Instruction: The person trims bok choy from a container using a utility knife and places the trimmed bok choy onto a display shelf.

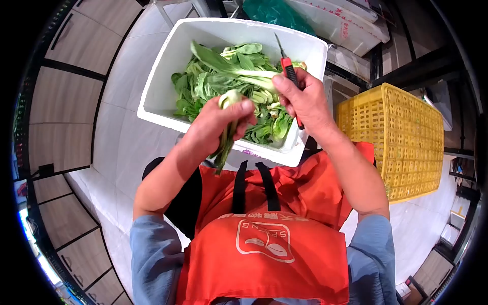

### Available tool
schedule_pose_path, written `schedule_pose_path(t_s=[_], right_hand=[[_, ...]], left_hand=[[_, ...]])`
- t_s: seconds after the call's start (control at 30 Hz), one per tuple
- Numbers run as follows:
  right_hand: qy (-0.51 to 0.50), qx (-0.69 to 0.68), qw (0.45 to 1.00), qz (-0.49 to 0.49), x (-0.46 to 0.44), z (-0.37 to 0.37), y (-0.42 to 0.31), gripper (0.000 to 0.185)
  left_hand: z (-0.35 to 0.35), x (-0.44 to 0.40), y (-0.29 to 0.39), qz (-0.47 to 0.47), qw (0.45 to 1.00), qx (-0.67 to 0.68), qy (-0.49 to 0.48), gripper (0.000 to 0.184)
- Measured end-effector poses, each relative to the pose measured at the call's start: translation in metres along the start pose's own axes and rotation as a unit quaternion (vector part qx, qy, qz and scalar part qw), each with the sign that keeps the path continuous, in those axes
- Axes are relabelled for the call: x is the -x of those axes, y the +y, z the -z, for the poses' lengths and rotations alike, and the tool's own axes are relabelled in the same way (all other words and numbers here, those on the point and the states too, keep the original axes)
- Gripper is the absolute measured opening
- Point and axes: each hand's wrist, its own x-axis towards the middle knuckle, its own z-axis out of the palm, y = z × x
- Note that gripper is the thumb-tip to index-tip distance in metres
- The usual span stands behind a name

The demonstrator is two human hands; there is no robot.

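My left hand (223, 122) is closed round a small bok choy (230, 97), its pale base poking out above my fist and its leaves hanging below. A red-and-black utility knife (289, 70) is gripped in my right hand (305, 99), its thin blade pointing up and away. My right thumb also presses on the white stem end of a second bok choy (249, 74), whose leaves stretch left and are slightly blurred. Under both hands, a white foam box (161, 86) holds a heap of leafy bok choy (193, 94).
To the right stands a yellow plastic crate (413, 147) with perforated sides. Behind the box are a green plastic bag (279, 16) and more white foam boxes (345, 25). Wood-grain cabinets (63, 96) line the left. A red apron (264, 254) covers my lap.
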Motion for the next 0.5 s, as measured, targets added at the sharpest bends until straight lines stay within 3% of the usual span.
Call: schedule_pose_path(t_s=[0.07, 0.1, 0.13, 0.2, 0.33, 0.4, 0.47, 0.5], right_hand=[[0.008, -0.005, 0.998, -0.061, 0.001, 0.006, -0.006, 0.041], [-0.004, 0.017, 0.997, -0.072, 0.001, 0.007, -0.009, 0.042], [-0.028, 0.031, 0.997, -0.068, 0.001, 0.008, -0.006, 0.043], [-0.084, 0.056, 0.993, -0.057, -0.002, 0.004, -0.003, 0.044], [-0.115, 0.061, 0.990, -0.049, 0.004, -0.011, -0.009, 0.048], [-0.119, 0.032, 0.989, -0.078, 0.004, -0.010, -0.013, 0.051], [-0.119, 0.046, 0.990, -0.053, 0.003, -0.004, -0.015, 0.052], [-0.121, 0.070, 0.990, 0.022, 0.002, 0.000, -0.009, 0.054]], left_hand=[[-0.011, 0.010, 0.002, -0.142, 0.963, -0.202, 0.113, 0.018], [-0.010, 0.006, -0.003, -0.285, 0.907, -0.283, 0.128, 0.024], [-0.005, -0.002, 0.004, -0.455, 0.769, -0.433, 0.114, 0.030], [-0.005, -0.015, 0.011, -0.492, 0.719, -0.480, 0.101, 0.037], [0.005, -0.027, -0.011, -0.309, 0.860, -0.390, 0.112, 0.051], [0.009, -0.031, -0.013, -0.219, 0.964, -0.135, 0.059, 0.050], [0.016, -0.026, -0.009, -0.155, 0.985, -0.066, 0.049, 0.044], [0.022, -0.026, -0.009, -0.147, 0.987, -0.055, 0.043, 0.042]])
